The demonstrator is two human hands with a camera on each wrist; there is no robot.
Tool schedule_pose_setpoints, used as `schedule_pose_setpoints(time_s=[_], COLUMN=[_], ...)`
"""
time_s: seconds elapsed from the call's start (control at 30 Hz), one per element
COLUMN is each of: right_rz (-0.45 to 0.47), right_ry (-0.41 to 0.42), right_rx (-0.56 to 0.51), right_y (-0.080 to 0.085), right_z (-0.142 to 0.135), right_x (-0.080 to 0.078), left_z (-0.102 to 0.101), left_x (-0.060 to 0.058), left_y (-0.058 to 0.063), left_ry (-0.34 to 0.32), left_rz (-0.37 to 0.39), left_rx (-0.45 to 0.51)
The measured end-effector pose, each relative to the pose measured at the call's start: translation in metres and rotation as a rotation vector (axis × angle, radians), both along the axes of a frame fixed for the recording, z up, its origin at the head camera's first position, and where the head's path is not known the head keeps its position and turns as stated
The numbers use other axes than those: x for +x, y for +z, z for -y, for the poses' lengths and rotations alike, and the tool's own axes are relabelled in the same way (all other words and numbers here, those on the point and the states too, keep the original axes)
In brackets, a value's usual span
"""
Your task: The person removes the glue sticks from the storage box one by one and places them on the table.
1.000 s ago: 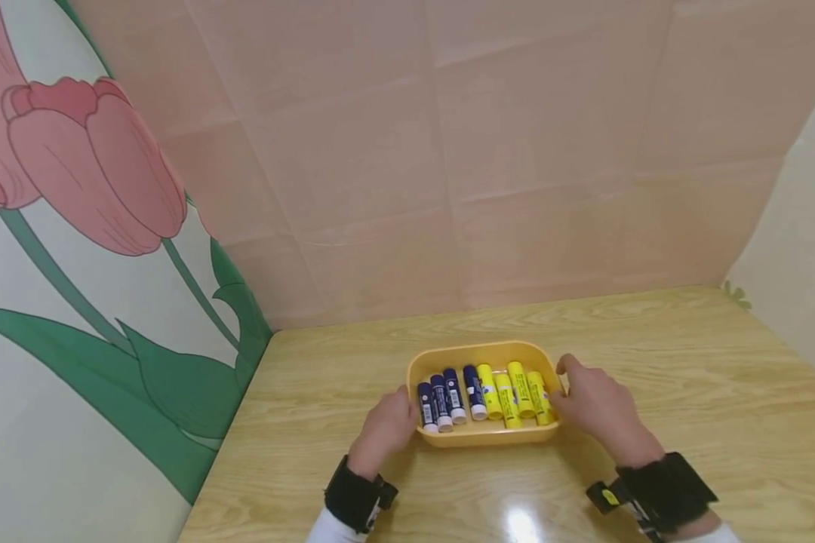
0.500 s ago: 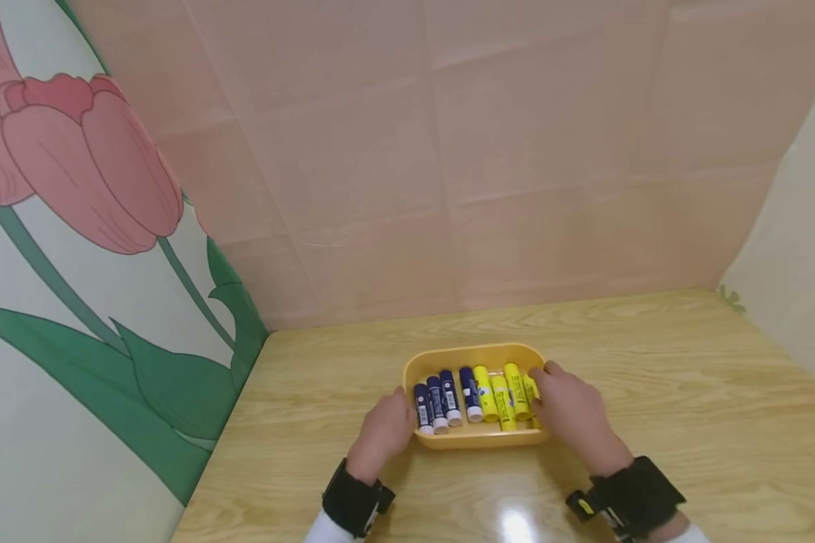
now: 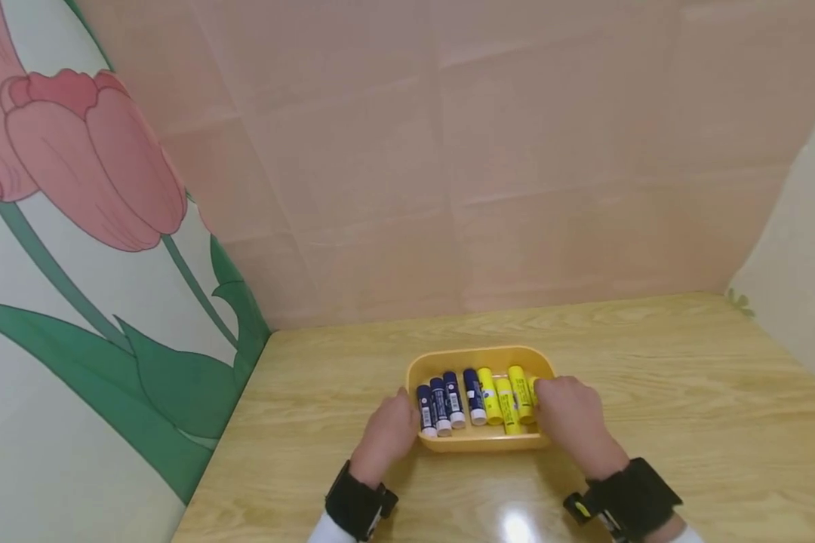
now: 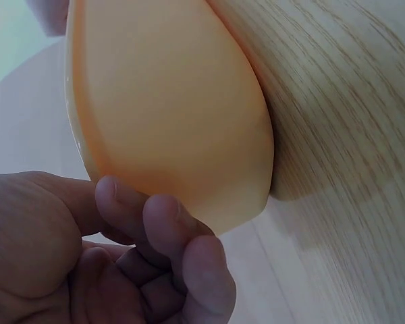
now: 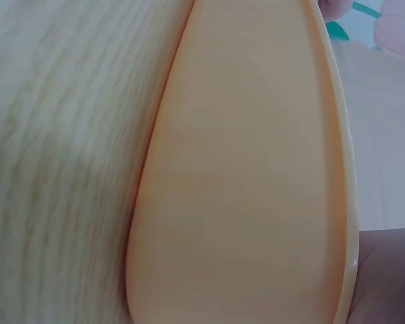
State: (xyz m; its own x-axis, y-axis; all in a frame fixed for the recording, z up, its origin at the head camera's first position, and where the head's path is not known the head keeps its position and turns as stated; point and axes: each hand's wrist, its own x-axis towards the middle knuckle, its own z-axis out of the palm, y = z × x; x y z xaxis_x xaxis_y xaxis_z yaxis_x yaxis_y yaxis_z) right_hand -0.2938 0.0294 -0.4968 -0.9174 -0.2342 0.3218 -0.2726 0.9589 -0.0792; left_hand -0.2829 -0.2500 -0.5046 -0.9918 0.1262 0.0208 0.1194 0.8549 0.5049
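A shallow yellow-orange plastic tray (image 3: 478, 443) sits on the table, holding a row of glue sticks. Dark blue glue sticks with white ends (image 3: 440, 407) lie in its left half, yellow glue sticks (image 3: 506, 407) in its right half. My left hand (image 3: 389, 430) grips the tray's left end; the left wrist view has the thumb over the rim and curled fingers by the outer wall. My right hand (image 3: 573, 422) reaches over the right end, its fingers around the rightmost yellow glue stick (image 3: 533, 388), mostly covered by the hand. In the right wrist view, its fingertips are hidden behind the tray wall (image 5: 243, 169).
The wood-grain table (image 3: 333, 369) extends around the tray on every side. A pinkish covered wall (image 3: 448, 188) closes the back. On the left stands a wall with painted tulips (image 3: 95, 158), and a pale wall (image 3: 795, 286) is at the right.
My right hand has moved left from the tray's right rim onto the rightmost yellow glue stick, covering more of it. The left hand keeps its place on the tray.
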Motion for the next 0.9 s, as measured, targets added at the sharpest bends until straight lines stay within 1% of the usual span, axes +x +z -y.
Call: schedule_pose_setpoints(time_s=[0.13,0.27,0.33,0.47,0.57,0.7,0.77,0.9], right_rz=[0.006,0.017,0.038,0.067,0.052,0.022,0.027,0.074], right_ry=[0.01,0.028,0.023,0.005,0.008,0.017,0.015,-0.001], right_rx=[0.005,0.025,0.042,0.067,0.076,0.088,0.094,0.115], right_y=[0.002,0.003,0.002,0.001,0.001,0.001,0.001,0.001], right_z=[0.001,0.003,0.004,0.007,0.009,0.011,0.012,0.014], right_x=[-0.002,-0.005,-0.006,-0.008,-0.01,-0.013,-0.014,-0.017], left_z=[-0.002,-0.004,-0.005,-0.007,-0.009,-0.011,-0.012,-0.014], left_x=[-0.001,-0.001,-0.001,0.0,0.002,0.002,0.002,0.002], left_y=[0.001,0.001,0.001,0.001,0.002,0.002,0.003,0.003], left_ry=[-0.004,-0.003,-0.007,-0.007,0.004,0.009,0.009,0.012], left_rz=[-0.007,0.004,-0.006,0.005,0.02,0.002,0.003,0.007], left_rx=[-0.012,-0.016,-0.03,-0.031,-0.022,-0.048,-0.052,-0.056])
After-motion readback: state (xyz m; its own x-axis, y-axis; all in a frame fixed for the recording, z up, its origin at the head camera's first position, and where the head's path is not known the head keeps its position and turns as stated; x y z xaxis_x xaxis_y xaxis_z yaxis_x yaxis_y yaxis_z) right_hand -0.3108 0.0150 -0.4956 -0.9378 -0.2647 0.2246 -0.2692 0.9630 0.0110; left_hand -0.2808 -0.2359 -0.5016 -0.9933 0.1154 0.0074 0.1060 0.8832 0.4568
